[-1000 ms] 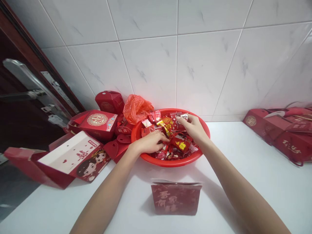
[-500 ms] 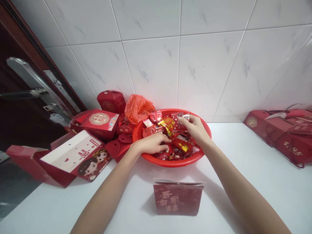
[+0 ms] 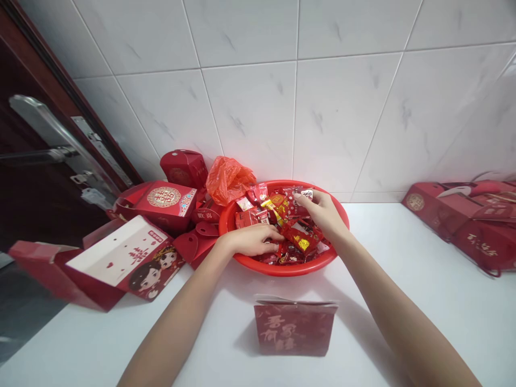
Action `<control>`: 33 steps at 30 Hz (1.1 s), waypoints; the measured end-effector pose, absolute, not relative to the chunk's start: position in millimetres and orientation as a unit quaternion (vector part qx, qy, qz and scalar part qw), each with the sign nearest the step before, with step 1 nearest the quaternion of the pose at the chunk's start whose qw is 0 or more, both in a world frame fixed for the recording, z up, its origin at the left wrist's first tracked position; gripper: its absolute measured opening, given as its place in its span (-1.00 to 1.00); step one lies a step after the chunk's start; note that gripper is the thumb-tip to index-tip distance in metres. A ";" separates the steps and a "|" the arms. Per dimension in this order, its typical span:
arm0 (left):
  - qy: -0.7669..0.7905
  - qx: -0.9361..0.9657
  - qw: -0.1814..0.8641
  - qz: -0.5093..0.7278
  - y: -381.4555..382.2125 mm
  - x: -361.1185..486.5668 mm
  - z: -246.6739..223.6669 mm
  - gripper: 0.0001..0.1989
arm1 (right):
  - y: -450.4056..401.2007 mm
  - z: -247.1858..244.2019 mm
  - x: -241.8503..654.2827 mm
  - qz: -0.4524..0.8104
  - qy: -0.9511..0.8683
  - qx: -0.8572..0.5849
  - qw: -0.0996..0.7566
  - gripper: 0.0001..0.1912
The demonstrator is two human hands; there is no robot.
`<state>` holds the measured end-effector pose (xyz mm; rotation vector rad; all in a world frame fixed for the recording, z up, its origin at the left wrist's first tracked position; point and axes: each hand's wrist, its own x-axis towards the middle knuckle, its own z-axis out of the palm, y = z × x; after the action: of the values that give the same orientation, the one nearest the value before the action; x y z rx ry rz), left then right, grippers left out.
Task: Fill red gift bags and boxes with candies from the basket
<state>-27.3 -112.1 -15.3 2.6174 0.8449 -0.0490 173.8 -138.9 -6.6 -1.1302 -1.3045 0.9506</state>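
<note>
The right hand (image 3: 324,212) has its thumb and fingers closed on a dark red glossy packet with a white label (image 3: 291,199), at the far right part of the heap. The left hand (image 3: 253,239) reaches in over the near left rim, fingers bent down among small red, pink and yellow foil-wrapped packets (image 3: 302,242) — whether they grip one, I cannot tell. All these packets lie heaped in a round, bright red plastic basin (image 3: 286,270) on a smooth white tabletop (image 3: 382,258).

Nearer the person, between the forearms, stands a dark red cardboard box with pale lettering (image 3: 294,330). A crumpled orange-red plastic bag (image 3: 228,180) touches the basin's far left side. Further left sit red cardboard boxes with gold emblems (image 3: 167,201); more dark red boxes (image 3: 463,215) lie well apart at right — before a white tiled wall (image 3: 250,107).
</note>
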 end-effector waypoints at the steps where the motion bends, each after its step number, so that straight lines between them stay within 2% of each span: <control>1: 0.299 0.935 0.191 -0.017 -112.2 -27.2 -15.1 -0.69 | -138.3 -7.0 173.8 0.404 -0.551 -0.477 0.554 -0.68; 6: 0.308 0.931 0.193 0.025 -113.9 -24.5 -12.3 -0.71 | -137.5 -7.9 174.2 0.402 -0.550 -0.482 0.552 -0.68; 12: 0.397 0.888 0.205 0.106 -118.3 -21.3 -5.7 -0.77 | -137.3 -7.7 174.9 0.399 -0.540 -0.482 0.563 -0.67; 19: 0.480 0.788 0.217 0.319 -114.7 -25.2 -6.6 -0.87 | -136.0 -7.2 176.3 0.420 -0.503 -0.475 0.587 -0.64; 24: 0.446 0.722 0.287 0.444 -107.9 -27.7 -6.2 -0.77 | -132.2 -3.5 178.6 0.523 -0.433 -0.393 0.620 -0.66; 28: 0.403 0.695 0.351 0.482 -113.8 -25.4 2.8 -0.69 | -130.7 -1.8 180.3 0.578 -0.418 -0.333 0.616 -0.69; 33: 0.363 0.679 0.368 0.522 -128.1 -24.3 15.7 -0.70 | -140.6 9.7 181.0 0.592 -0.448 -0.285 0.606 -0.66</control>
<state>-24.3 -128.1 15.7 1.7427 0.9322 1.3410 181.0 -140.6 9.7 -0.6596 -1.0358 1.3688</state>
